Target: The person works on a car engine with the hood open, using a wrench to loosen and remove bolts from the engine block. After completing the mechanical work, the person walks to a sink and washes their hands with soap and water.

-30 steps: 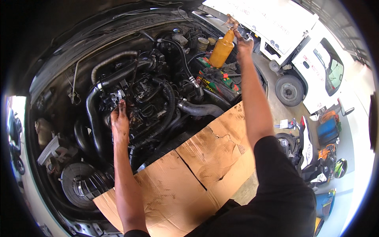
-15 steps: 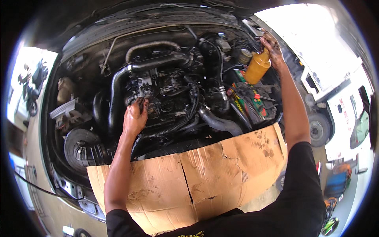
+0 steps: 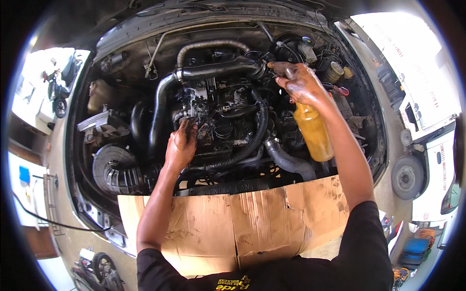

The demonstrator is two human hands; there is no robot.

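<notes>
Over the right side of the engine, my right hand is closed round the neck of an amber plastic bottle. The bottle hangs tilted below the palm, and my fingers hide its top. My left hand rests at the left part of the engine, with blackened fingertips pressed together against the wet, greasy metal. What those fingers hold, if anything, is hidden. A black intake pipe runs across the engine beyond both hands.
Stained cardboard covers the front edge of the engine bay. A ribbed black hose curves round the engine's right side. A round air filter housing sits at left. A white vehicle stands at far right, a motorcycle at lower left.
My right hand has brought the amber bottle leftward and in from the right side of the bay, over the engine's right part. My left hand stays at the same engine spot. The view has shifted.
</notes>
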